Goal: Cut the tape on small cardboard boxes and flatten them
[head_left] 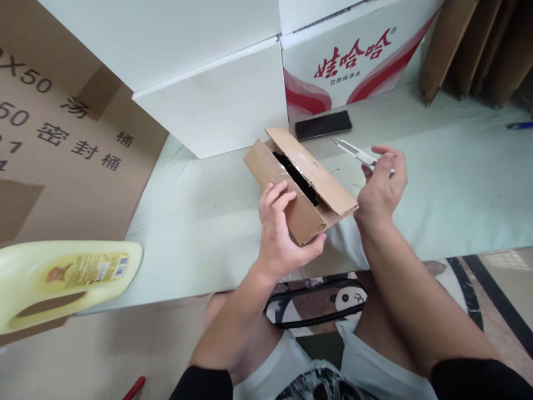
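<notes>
A small brown cardboard box [306, 219] sits tilted on the pale green cloth. Its top flaps are parted, with a dark gap between them; what is inside cannot be made out. My left hand [280, 233] grips the box's near corner, thumb under the front edge and fingers over the side flap. To the right of the box, my right hand [382, 183] is closed around a utility knife [353, 151]. The knife points left, held a little away from the box. Behind it lies a black phone [323, 125].
White cartons [216, 105] and a red-printed carton [345, 72] stand along the back. A large brown carton [125, 194] and a yellow jug [29, 283] are on the left. Folded cardboard [453, 50] leans at back right, near a blue pen-like item [519, 126].
</notes>
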### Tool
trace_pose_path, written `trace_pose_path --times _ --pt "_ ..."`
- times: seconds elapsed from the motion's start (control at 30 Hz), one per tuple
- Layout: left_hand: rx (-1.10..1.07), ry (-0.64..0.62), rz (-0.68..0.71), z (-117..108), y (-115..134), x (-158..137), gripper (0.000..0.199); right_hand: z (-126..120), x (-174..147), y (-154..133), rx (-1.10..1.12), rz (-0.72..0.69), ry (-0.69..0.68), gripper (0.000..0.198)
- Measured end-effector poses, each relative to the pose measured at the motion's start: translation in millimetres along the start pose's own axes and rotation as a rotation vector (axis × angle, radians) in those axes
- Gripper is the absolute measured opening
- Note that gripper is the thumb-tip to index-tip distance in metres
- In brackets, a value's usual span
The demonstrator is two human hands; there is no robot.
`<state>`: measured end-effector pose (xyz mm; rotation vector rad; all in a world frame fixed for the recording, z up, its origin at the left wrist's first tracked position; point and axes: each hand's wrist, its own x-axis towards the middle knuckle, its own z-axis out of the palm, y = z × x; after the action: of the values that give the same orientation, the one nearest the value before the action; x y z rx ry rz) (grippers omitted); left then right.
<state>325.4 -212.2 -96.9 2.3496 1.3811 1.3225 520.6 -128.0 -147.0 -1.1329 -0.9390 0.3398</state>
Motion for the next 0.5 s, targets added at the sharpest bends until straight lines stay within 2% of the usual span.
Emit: trace_pose_path --times 0.07,0.17,0.3,0.4,0.5 --pt "-0.031 -0.022 -0.064 -5.2 -0.2 -1.4 0.085 3.1 -2.2 -5.4 -0.021 -0.006 0.074 0.036" --pt "-0.118 -0.02 -0.122 -10.7 -8.8 -2.5 0.089 4.4 -3.4 -13.1 -0.102 -0.017 -0.042 0.03" --pt "-0.31 0.03 -0.194 -14.8 -29.9 -1.2 0.081 0.6 -5.6 -11.6 -0.387 0.062 -0.297 0.027" --pt "-0.463 0.153 -0.298 -17.9 -43.1 1.9 0.069 1.0 -11.2 -8.5 -0.608 0.123 -0.446 0.038" --pt "-0.519 0.361 -0.405 -22.8 -50.4 6.7 0.056 3.8 -18.3 -8.3 -0.791 0.183 -0.526 0.05"
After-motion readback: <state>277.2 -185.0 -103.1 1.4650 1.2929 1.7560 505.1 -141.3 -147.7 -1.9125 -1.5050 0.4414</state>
